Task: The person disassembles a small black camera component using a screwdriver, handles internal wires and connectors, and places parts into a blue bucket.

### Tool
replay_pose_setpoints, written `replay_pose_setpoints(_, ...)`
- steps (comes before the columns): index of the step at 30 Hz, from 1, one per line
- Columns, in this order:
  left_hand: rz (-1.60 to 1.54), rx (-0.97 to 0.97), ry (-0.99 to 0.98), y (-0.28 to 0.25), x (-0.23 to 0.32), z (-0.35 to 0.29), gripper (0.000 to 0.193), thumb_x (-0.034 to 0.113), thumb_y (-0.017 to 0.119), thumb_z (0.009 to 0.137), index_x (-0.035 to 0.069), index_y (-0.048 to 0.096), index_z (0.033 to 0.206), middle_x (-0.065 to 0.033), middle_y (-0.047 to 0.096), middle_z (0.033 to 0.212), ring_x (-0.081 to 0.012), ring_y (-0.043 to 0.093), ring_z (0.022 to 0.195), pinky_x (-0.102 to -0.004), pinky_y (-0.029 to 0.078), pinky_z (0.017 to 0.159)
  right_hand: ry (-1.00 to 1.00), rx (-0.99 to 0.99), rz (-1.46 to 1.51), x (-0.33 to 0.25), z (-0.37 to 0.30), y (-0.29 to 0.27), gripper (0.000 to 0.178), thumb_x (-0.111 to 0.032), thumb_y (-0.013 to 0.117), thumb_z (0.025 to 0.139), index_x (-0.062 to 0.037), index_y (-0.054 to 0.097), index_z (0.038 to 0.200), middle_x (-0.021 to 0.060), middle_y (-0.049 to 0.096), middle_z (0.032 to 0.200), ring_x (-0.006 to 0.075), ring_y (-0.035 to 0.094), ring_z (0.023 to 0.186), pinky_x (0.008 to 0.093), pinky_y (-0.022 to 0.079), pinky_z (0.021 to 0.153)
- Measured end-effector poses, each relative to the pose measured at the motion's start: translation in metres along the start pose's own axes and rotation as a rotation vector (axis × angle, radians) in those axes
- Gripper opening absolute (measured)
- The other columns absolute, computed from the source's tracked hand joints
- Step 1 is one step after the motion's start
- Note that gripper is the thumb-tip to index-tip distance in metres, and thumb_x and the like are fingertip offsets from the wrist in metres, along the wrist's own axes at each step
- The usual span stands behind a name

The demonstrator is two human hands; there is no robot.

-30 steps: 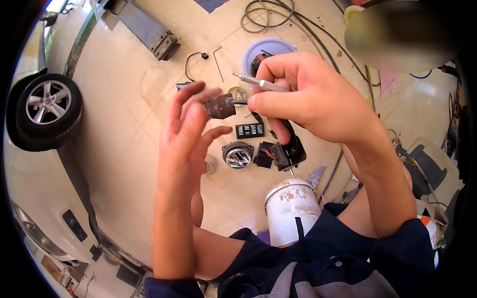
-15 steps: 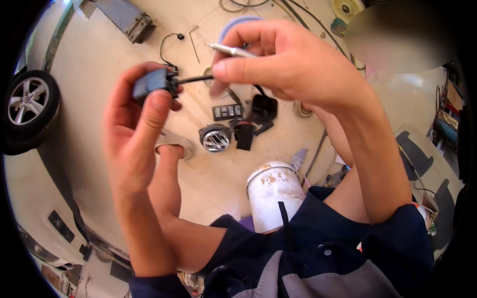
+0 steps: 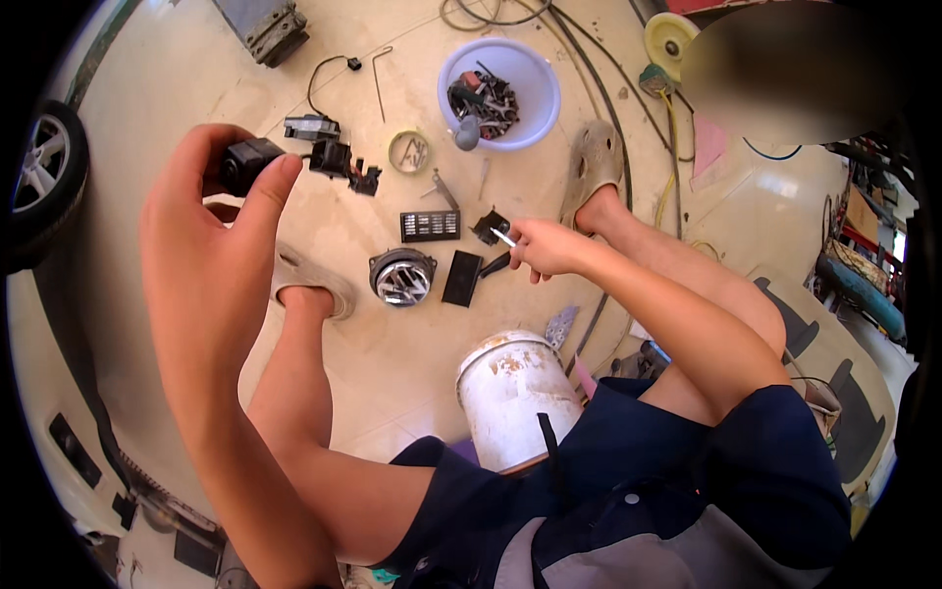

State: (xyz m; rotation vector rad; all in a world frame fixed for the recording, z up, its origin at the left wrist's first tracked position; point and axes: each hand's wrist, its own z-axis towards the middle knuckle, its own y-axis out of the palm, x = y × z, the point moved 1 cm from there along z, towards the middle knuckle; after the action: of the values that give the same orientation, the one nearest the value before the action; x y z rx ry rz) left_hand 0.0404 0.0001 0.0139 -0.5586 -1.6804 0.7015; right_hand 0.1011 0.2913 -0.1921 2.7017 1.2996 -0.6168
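Raised at the left, my left hand (image 3: pixel 211 236) pinches a small black boxy part (image 3: pixel 250 165) between thumb and fingers. My right hand (image 3: pixel 545 247) is lower, over the floor, closed around a slim silver pen-like tool (image 3: pixel 502 238). Its tip points at a bent black plastic piece (image 3: pixel 488 227), but I cannot tell whether they touch. Close by lie a flat black rectangular piece (image 3: pixel 461 278), a black slotted panel (image 3: pixel 430 226) and a round chrome emblem in a black housing (image 3: pixel 402 280). Black connector-like pieces (image 3: pixel 334 160) appear just right of my left hand.
A lavender bowl (image 3: pixel 549 98) of metal hardware stands ahead, near a small round dish (image 3: pixel 409 152). Between my legs is a white bucket (image 3: pixel 515 393). Hoses (image 3: pixel 628 128) run along the floor on the right; a wheel (image 3: pixel 49 177) stands at the far left.
My right hand has moved down and away from the left hand, keeping the silver tool. My left hand has shifted slightly left with the black part. The bowl is now uncovered.
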Motion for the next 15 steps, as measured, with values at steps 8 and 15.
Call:
replay_pose_setpoints(8, 0.038, 0.035, -0.062, -0.001, 0.001, -0.001, 0.022, 0.011, 0.07, 0.081, 0.0, 0.058, 0.097, -0.0064, 0.06, 0.082, -0.0164, 0.056, 0.075, -0.0285, 0.045, 0.07, -0.275, 0.07, -0.411, -0.063, -0.006, -0.064, 0.025, -0.023, 0.053, 0.09, 0.0019, 0.059, 0.089, 0.0176, 0.065, 0.072, 0.0289, 0.063, 0.058, 0.0401, 0.05, 0.057)
replay_pose_setpoints(15, 0.207, -0.115, -0.072, 0.01, 0.008, -0.008, 0.031, 0.009, 0.07, 0.072, -0.001, 0.055, 0.097, -0.0088, 0.053, 0.084, -0.0223, 0.053, 0.078, -0.031, 0.042, 0.073, -0.514, 0.412, -0.523, -0.046, 0.029, -0.165, 0.02, -0.016, 0.055, 0.087, -0.001, 0.059, 0.099, 0.024, 0.063, 0.08, 0.0413, 0.061, 0.079, 0.0481, 0.048, 0.071)
